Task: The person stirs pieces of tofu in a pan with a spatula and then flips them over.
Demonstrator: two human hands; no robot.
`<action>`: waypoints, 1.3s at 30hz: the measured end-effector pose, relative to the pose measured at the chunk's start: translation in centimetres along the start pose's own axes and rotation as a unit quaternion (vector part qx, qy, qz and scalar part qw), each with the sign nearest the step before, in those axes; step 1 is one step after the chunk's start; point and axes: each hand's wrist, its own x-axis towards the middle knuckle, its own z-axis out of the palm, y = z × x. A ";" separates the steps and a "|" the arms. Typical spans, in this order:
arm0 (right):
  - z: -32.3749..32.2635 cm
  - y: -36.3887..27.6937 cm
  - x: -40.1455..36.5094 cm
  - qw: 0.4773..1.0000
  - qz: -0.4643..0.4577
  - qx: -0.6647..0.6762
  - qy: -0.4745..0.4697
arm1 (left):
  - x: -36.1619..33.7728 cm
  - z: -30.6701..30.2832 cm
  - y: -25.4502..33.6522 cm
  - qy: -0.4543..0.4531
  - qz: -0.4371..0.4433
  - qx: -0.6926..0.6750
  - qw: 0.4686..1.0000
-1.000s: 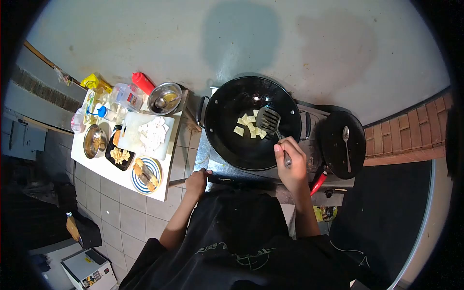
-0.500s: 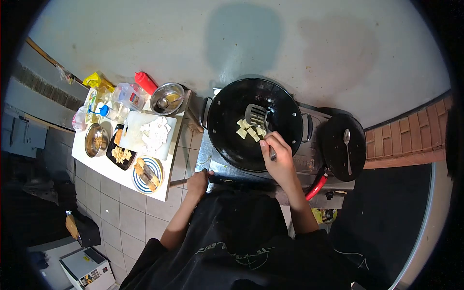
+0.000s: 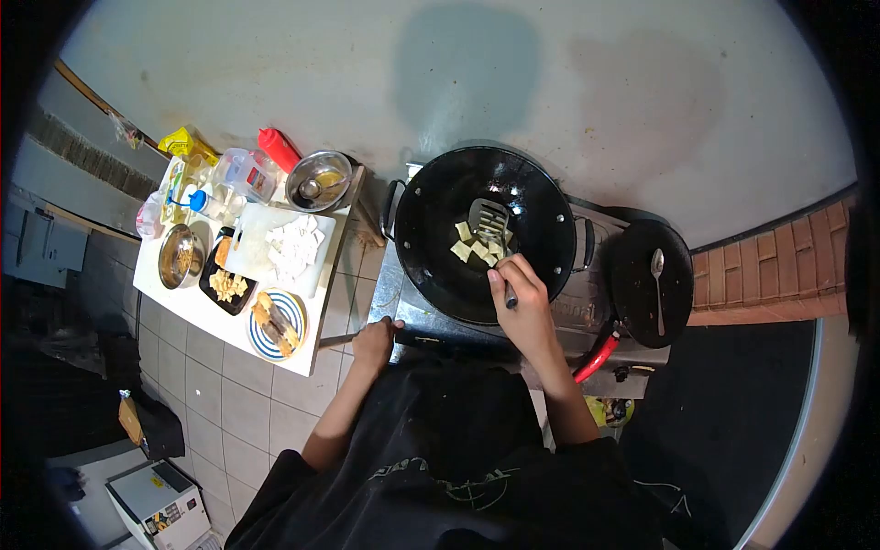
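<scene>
I read this as the stir-fry step. My right hand (image 3: 521, 307) is closed around the handle of the slotted spatula (image 3: 489, 220), whose blade lies in the middle of the black wok (image 3: 431, 266), touching the pale cubes (image 3: 477, 247), which could be tofu, though the view is too small to be sure. The cubes sit in a loose cluster on the wok floor, just above my knuckles in the frame.

My left hand (image 3: 374, 339) is at the front edge of the stove (image 3: 403, 307), lower centre. It lies by a thin handle-like bar, and I cannot tell whether the fingers grip it or only lie there.

The next move calls for sliding the blade flat under the cubes rather than pushing into them, since soft pieces would likely break.

At the left of the frame is a white cutting board (image 3: 252, 261) with cut white pieces. At the right, a spoon (image 3: 657, 284) lies on a black lid (image 3: 642, 247).
</scene>
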 end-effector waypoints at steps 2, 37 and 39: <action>0.1 -0.1 -0.1 1.000 0.003 -0.007 0.002 | -0.1 -0.3 0.2 -0.005 -0.003 0.001 1.000; -2.9 0.3 -0.2 0.996 0.048 0.019 0.067 | -0.6 -1.5 1.1 0.002 0.002 0.015 1.000; -2.7 0.7 -0.1 0.997 0.036 0.021 0.067 | -0.4 -1.2 0.7 -0.001 -0.008 -0.002 1.000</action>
